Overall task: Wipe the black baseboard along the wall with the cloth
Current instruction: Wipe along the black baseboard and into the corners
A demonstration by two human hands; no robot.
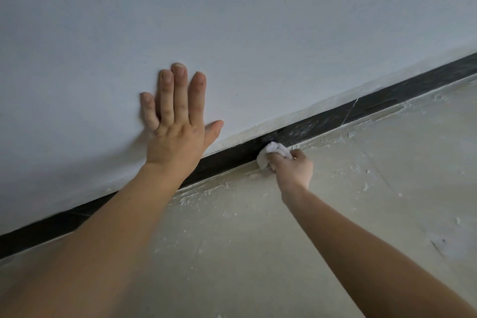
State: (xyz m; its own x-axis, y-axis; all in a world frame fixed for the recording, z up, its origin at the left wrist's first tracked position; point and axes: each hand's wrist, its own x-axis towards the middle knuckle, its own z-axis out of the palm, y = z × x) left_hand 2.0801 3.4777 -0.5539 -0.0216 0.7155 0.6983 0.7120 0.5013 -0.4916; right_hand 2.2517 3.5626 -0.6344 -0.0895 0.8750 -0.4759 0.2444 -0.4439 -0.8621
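The plain white painted wall [258, 20] fills the view from nine o'clock round through twelve to two o'clock. The pale cream floor [361, 214], rough with smeared white streaks and flecks, takes the part from three o'clock down to six o'clock. Between them the long black baseboard strip [374, 104] runs as a slanted band from the eight o'clock edge up to the two o'clock edge. A thin pale line crosses it toward two o'clock. The stretch on that side of the cloth carries greyish, dusty smears, while the stretch toward eight o'clock looks darker and more even.

The person's left hand [178, 126] lies flat on the wall just at nine o'clock of centre, above the baseboard. Its fingers are straight and point to twelve o'clock, the thumb is spread toward three o'clock, and it holds nothing. Its bare forearm comes in from the seven o'clock corner and crosses in front of the baseboard. The right hand [294, 168], near centre at four o'clock, has its fingers curled round the small crumpled white cloth [271, 153]. The cloth sticks out of the fist toward eleven o'clock and touches the baseboard's lower edge, where it meets the floor.
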